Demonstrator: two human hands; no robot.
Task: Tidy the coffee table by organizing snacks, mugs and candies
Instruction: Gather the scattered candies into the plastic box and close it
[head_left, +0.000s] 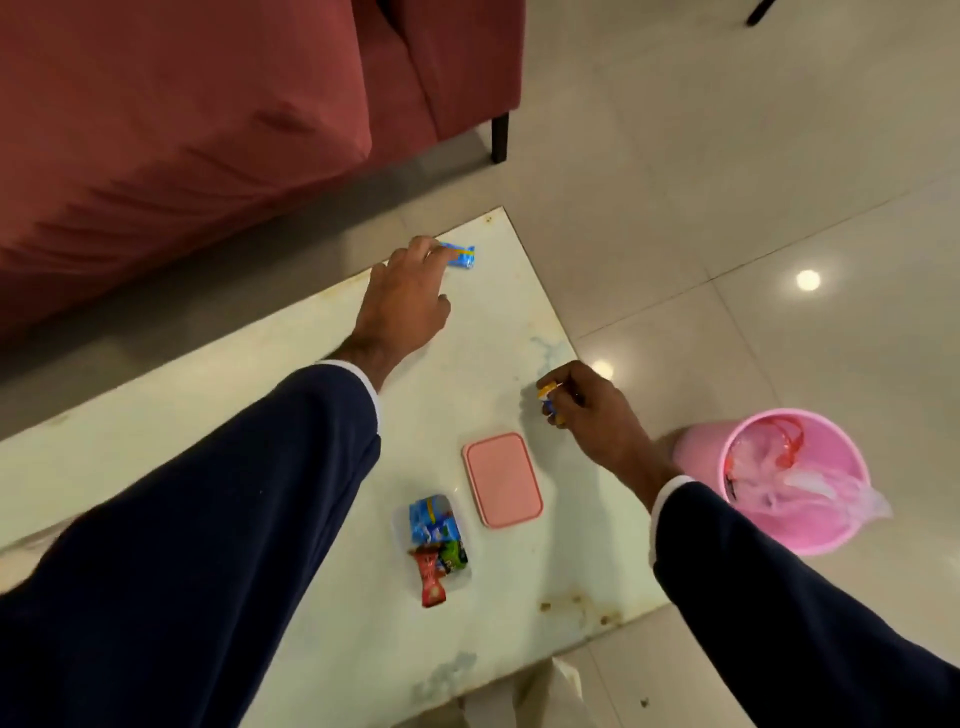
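My left hand (408, 291) reaches to the far edge of the pale coffee table (260, 395), its fingertips on a small blue candy wrapper (460, 255). Near the table's right edge, my right hand (584, 405) grips a small yellow and blue candy (546, 395). A clear plastic container (434, 540) in the table's middle holds a blue packet, a green candy and a red candy that hangs over its rim. Its pink lid (503, 479) lies flat beside it, to the right.
A red sofa (208, 104) stands just beyond the table's far edge. On the tiled floor to the right sits a pink bin (779, 480) lined with a plastic bag. A pale bag (540, 691) shows below the table's near edge.
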